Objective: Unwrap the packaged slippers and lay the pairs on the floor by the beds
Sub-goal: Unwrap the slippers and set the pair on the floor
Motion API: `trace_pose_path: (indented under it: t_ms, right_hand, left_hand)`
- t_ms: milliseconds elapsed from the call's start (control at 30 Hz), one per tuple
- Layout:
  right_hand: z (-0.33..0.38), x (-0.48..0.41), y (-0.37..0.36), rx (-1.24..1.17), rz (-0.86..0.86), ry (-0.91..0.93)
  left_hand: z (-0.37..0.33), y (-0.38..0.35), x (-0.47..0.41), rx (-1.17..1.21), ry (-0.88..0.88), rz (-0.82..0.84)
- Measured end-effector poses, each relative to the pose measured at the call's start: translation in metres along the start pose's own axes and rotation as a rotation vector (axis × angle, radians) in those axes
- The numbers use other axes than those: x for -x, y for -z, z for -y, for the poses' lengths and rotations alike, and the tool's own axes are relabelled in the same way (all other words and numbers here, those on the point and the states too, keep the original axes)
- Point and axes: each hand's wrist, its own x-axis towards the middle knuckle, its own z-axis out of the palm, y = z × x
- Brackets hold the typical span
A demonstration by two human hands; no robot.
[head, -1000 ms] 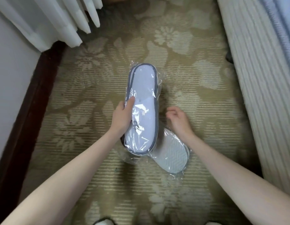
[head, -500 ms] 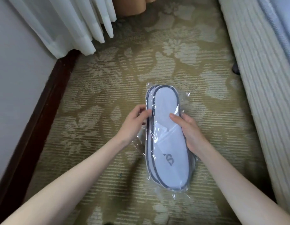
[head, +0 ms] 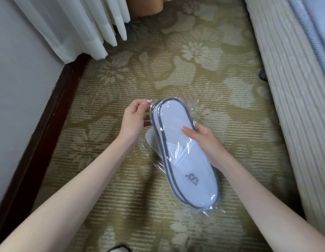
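Since half a second ago, the wrapped slipper pair (head: 183, 153) has tilted, its long axis now running from upper left (heel end) to lower right, toe with the dark logo nearest the person. It is held above the carpet (head: 176, 70), still in clear plastic. Left hand (head: 133, 118) pinches the film at the heel corner; right hand (head: 203, 140) has a closed grip on the pair's right edge, thumb on top. Another packaged slipper (head: 151, 140) peeks out beneath. Bed (head: 288, 88) on the right, curtain (head: 81, 24) upper left.
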Motion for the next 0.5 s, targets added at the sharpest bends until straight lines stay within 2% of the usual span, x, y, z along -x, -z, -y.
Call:
trace_pose_path:
  t_ms: [200,333,500]
  right_hand:
    - [0.012,-0.012,0.010,-0.333,-0.320,-0.016]
    - [0.019,-0.014,0.027,-0.451,-0.448,0.024]
    - [0.012,-0.012,0.035,-0.485,-0.533,-0.006]
  left_hand:
    - [0.029,-0.009,0.033,-0.220,0.130,0.448]
    - [0.045,-0.002,0.051,-0.197,0.154,0.551]
    - [0.043,0.014,0.056,-0.194,0.289,0.634]
